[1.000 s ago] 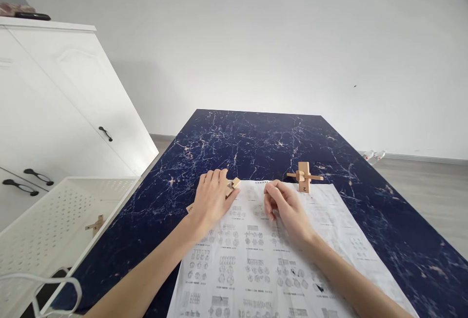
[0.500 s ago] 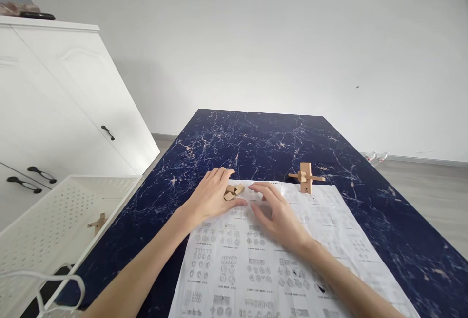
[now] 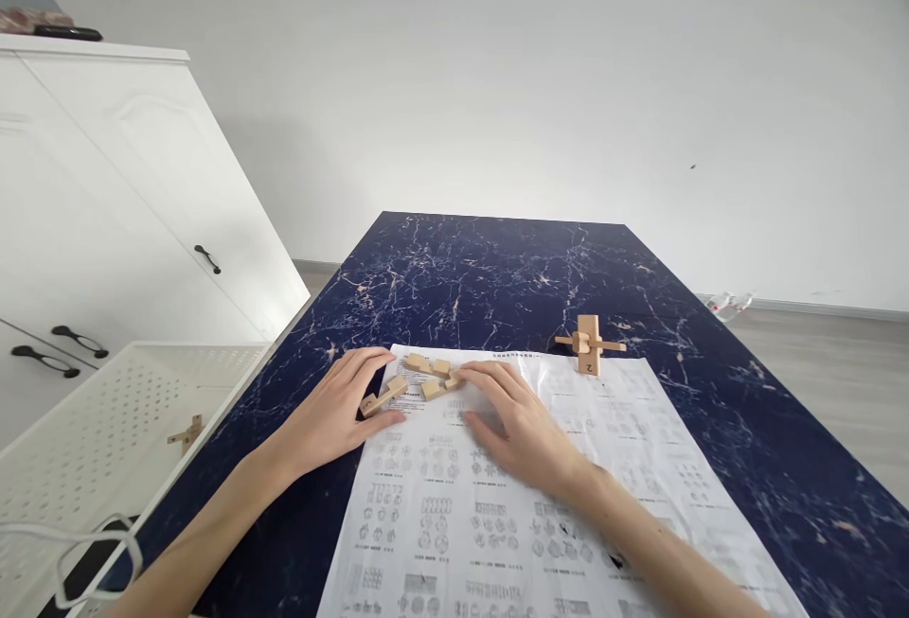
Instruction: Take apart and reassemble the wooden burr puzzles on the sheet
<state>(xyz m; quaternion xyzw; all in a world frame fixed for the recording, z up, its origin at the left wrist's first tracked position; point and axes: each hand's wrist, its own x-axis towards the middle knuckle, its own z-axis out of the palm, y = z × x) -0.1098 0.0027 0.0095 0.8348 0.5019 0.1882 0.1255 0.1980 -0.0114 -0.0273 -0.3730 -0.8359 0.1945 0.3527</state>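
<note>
At the far left a white basket [image 3: 106,410] is seen beside the tabletop [image 3: 497,268], with one wooden piece [image 3: 186,432] inside. The left hand [image 3: 333,410] is laid open and flat, its fingers touching a long wooden piece [image 3: 384,397]. Several loose wooden pieces [image 3: 433,377] are spread on the instruction sheet [image 3: 497,504]. The right hand [image 3: 522,419] is also open, fingertips on the pieces; nothing is gripped. The step is judged to be sorting the separated parts; next, one piece must be pinched and lifted. An assembled wooden puzzle [image 3: 589,344] stands further right.
</note>
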